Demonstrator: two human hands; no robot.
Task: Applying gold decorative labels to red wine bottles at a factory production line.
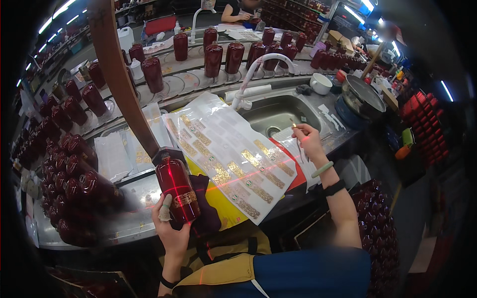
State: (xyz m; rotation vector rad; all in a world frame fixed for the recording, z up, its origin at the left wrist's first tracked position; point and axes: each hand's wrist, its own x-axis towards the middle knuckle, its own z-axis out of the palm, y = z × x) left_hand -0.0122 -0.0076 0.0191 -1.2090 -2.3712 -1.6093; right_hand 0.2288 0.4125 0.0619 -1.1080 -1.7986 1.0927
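A glossy dark red bottle [171, 174] with a gold patterned band leans over the near edge of the counter. My left hand [171, 231] is closed round its lower part, with a pale cover on one finger. Red light lines cross on the bottle's side. Beside it lies a dark cloth [205, 211]. To the right spreads a clear-covered sheet of gold decals [233, 131], some places on it bare. Over the sink's near edge, my right hand [309, 143] is closed in a pinch, with a small yellowish bit at the fingertips, too small to name.
A metal sink [310, 115] with a white curved tap [243, 92] lies beyond the sheet. Stacked red bottles [74, 184] crowd the left, and more stand on the conveyor [174, 82] behind. A brown post [121, 74] rises beside the bottle. Another person [241, 12] sits at the far side.
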